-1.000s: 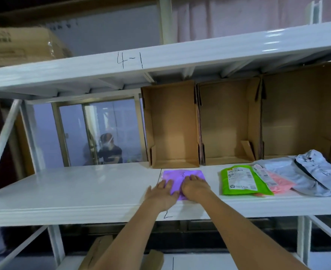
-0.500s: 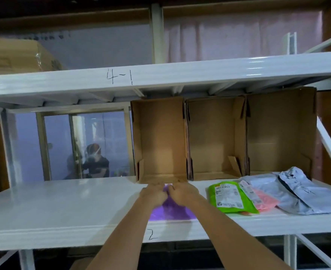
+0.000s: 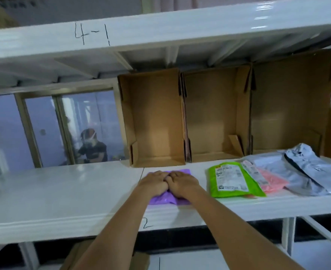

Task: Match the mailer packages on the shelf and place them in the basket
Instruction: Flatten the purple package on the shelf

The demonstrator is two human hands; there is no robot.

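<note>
Early stage: left hand [image 3: 154, 184] and right hand [image 3: 182, 184] both curl onto purple mailer [image 3: 165, 197] lower centre on shelf [image 3: 63, 191]; green mailer [image 3: 230, 180], pink mailer [image 3: 271, 180], grey mailers [image 3: 316, 172] untouched at right; no basket visible

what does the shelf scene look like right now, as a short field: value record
surface: white shelf
left hand: left hand on the purple mailer, fingers curled into it
right hand: right hand on the same mailer, touching the left hand
other mailers: green mailer, pink mailer partly under it, grey mailers at the right
boxes: three open cardboard boxes at the back, on their sides
basket: not in view
</note>
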